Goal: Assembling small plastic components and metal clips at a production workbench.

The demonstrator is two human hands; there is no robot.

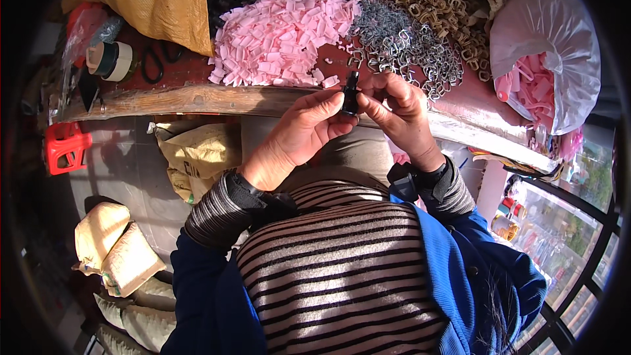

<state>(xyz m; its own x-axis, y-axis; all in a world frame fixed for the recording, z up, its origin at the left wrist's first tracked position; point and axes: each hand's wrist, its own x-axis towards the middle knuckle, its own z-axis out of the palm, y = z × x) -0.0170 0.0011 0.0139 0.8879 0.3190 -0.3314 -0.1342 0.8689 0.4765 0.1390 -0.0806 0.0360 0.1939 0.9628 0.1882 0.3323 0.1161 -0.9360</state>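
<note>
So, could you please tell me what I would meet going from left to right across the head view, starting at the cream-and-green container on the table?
Cream-and-green container → black loop-shaped handles → left hand → small black part → right hand → whitish plastic bag.

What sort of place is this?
Probably a small hand-assembly workshop. Loose heaps of pink plastic pieces and small metal loops lie on the worktable, and the left hand holds a small black part with the right hand right beside it.
</note>
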